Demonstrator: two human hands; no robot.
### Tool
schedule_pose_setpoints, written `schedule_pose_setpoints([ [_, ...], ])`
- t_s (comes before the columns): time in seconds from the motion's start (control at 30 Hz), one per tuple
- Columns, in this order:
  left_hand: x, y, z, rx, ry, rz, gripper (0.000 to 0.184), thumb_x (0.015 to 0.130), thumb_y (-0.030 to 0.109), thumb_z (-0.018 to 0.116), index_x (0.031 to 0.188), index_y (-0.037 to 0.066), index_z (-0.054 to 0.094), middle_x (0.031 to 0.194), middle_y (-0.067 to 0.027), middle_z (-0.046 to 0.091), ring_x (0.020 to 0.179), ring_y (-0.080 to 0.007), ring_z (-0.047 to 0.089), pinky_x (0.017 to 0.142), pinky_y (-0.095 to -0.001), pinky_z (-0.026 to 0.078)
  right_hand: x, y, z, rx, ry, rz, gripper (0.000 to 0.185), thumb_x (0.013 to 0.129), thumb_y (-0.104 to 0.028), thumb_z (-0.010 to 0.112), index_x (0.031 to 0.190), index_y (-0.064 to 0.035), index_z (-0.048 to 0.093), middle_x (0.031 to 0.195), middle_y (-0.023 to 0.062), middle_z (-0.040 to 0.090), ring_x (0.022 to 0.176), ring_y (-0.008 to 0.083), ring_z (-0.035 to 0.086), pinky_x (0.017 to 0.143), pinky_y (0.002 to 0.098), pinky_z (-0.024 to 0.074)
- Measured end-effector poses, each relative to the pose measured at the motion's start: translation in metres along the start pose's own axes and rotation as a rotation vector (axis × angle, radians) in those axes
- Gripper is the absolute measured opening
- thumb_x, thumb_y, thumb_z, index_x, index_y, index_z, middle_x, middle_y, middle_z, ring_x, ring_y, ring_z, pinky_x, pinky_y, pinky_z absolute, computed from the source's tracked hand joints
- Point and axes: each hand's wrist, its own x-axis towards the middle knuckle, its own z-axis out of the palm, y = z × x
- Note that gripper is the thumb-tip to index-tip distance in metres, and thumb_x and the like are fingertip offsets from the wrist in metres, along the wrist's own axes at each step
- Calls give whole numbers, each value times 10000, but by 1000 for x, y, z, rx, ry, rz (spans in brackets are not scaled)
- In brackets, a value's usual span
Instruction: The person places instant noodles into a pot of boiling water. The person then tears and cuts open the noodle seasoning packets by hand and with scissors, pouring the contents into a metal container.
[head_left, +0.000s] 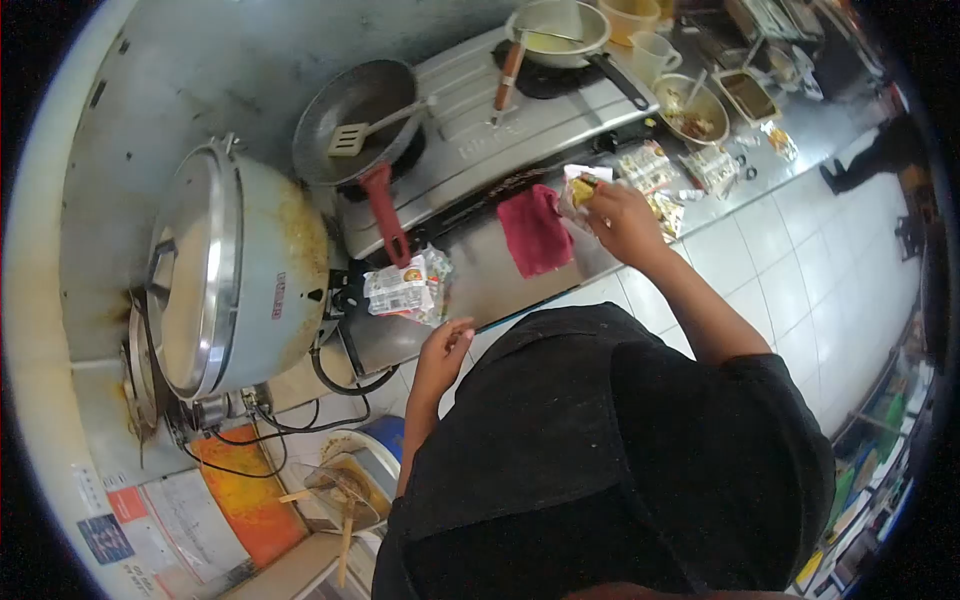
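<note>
My right hand (625,222) is closed on a small foil-like packet (578,190) with a yellow patch, held over the steel counter. A dark red cloth (537,230) lies just left of it. My left hand (445,352) is by the counter's front edge, fingers loosely bent and thumb apart, with nothing visible in it. Just beyond that hand lies a crumpled printed plastic packet (408,285), apparently not touched by it. More printed packets (648,168) lie to the right of my right hand.
A dark wok (355,110) with a slotted turner (350,138) sits on the stove; its red handle (384,215) juts over the counter. At the back stands a pan (558,30). A large rice cooker (245,270) fills the left. A bowl (693,110) holds food scraps.
</note>
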Motion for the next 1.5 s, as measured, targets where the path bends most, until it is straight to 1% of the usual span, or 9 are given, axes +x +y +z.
schedule_pose_setpoints([
  [0.23,-6,73,-43,-509,-49,159,484,1084,320,485,1498,102,365,1272,-106,593,1112,-197,606,973,-378,510,38,-203,-1,352,-43,-430,179,756,-63,770,922,-40,707,907,84,642,834,267,647,751,414,506],
  [0.37,-24,34,-113,-1000,-39,143,393,1104,413,357,1347,107,408,1232,-110,601,1089,-211,621,960,-379,528,57,-295,16,555,-120,-447,186,817,-112,788,984,-49,733,942,94,664,817,289,677,708,380,537],
  [0.47,-39,34,-158,-1044,-19,237,293,1127,342,304,1121,92,457,1115,-92,632,1009,-164,639,892,-313,541,71,-325,28,542,-156,-269,146,869,-130,752,970,-27,736,984,111,604,887,237,615,784,344,487],
  [0.57,-48,42,-175,-904,95,118,298,1123,354,331,1092,94,474,1087,-91,632,997,-165,644,897,-312,539,73,-347,30,401,-262,-168,145,848,-161,781,944,-63,735,1062,110,596,949,254,623,822,358,494],
  [0.73,-25,12,-175,-1029,-69,-267,465,1086,530,334,1076,93,494,1079,-80,641,1001,-183,666,877,-340,565,51,-365,29,631,-304,-26,147,843,-105,797,961,-63,720,1185,104,536,1031,217,586,848,343,486],
  [0.87,-14,9,-172,-1122,-211,-285,589,1039,638,328,1158,92,515,1040,-169,692,819,-285,712,764,-424,612,47,-367,28,446,-304,-90,179,843,-99,788,1018,-111,755,1224,101,593,1011,242,637,800,354,532],
  [1.1,-2,38,-148,-852,65,-145,466,1094,529,311,1004,107,489,953,-93,649,846,-170,644,781,-313,539,45,-337,20,150,-372,-25,156,856,-134,753,998,-69,757,1071,102,677,822,220,701,618,317,574],
  [1.2,2,58,-136,-735,155,-47,448,1102,500,323,983,101,488,906,-64,603,844,-137,586,798,-290,492,42,-327,20,432,-258,101,159,871,-130,719,1007,-55,751,1083,123,684,816,213,708,610,293,587],
  [1.5,18,73,-106,-786,189,94,479,1089,543,315,945,108,456,907,-52,557,854,-165,545,886,-330,466,29,-281,6,385,-282,-7,153,861,-182,711,910,-51,771,1224,151,681,1002,289,704,789,374,584],
])
